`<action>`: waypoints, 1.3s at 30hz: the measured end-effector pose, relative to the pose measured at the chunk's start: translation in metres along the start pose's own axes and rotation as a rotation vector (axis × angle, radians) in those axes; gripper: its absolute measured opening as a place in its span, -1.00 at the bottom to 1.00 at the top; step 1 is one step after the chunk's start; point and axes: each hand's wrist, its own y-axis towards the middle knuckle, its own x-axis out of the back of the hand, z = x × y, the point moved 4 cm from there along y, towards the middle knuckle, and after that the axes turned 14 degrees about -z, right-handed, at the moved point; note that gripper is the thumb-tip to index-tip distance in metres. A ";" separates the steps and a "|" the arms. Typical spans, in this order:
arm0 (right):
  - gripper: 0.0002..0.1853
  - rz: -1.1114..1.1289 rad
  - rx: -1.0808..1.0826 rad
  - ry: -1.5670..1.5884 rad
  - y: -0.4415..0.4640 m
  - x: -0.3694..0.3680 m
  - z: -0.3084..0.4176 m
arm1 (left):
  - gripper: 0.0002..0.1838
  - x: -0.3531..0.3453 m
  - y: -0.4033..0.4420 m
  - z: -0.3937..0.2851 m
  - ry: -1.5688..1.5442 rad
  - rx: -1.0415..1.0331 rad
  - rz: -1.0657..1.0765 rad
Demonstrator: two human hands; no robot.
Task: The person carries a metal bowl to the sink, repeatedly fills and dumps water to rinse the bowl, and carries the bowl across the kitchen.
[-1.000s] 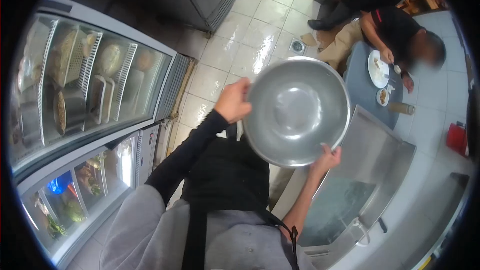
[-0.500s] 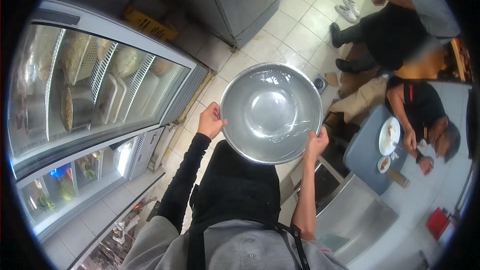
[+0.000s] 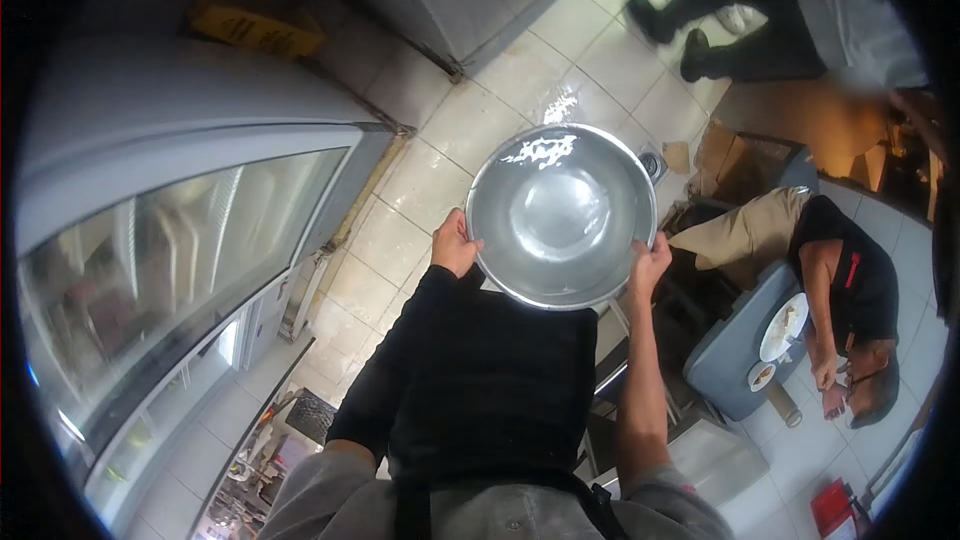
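Observation:
A large round metal basin (image 3: pixel 560 285) with clear water in it is held out in front of my body, above the tiled floor. My left hand (image 3: pixel 457 244) grips its rim on the left side, thumb over the edge and fingers underneath. On the opposite side, my right hand (image 3: pixel 648 265) is closed on the rim in the same way. Light glints off the rippled water near the far edge. A black sleeve covers my left forearm; the right one is bare.
To the left stands a glass-door fridge (image 3: pixel 190 250) with shelves. A seated person (image 3: pixel 850 280) is at a grey table (image 3: pixel 720 340) on the right, with a white plate (image 3: pixel 783 328). Another person (image 3: pixel 770 30) stands farther off. A metal cabinet (image 3: pixel 440 0) is ahead, beside wet-looking floor tiles (image 3: pixel 450 140).
My view has turned and moved forward along the fridge. The basin stays in both hands, slightly farther right, its water shifting. The standing person has stepped, legs now apart.

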 end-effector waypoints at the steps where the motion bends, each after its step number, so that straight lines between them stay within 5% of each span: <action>1: -0.92 0.012 0.012 0.001 0.018 -0.014 -0.005 | -0.62 -0.023 0.014 0.014 -0.035 0.025 0.003; 3: -0.94 0.047 0.017 -0.003 0.049 -0.036 -0.022 | -0.64 -0.064 0.038 0.033 -0.019 -0.047 -0.033; 18: -0.87 0.224 0.231 -0.360 0.286 -0.270 -0.233 | -0.63 -0.350 0.268 0.222 -0.177 0.520 0.038; 27: -0.88 0.289 0.268 -0.274 0.307 -0.332 -0.256 | -0.61 -0.354 0.304 0.228 -0.092 0.517 -0.087; 39: -0.82 0.235 0.192 -0.395 0.296 -0.246 -0.260 | -0.59 -0.366 0.240 0.217 -0.015 0.530 -0.021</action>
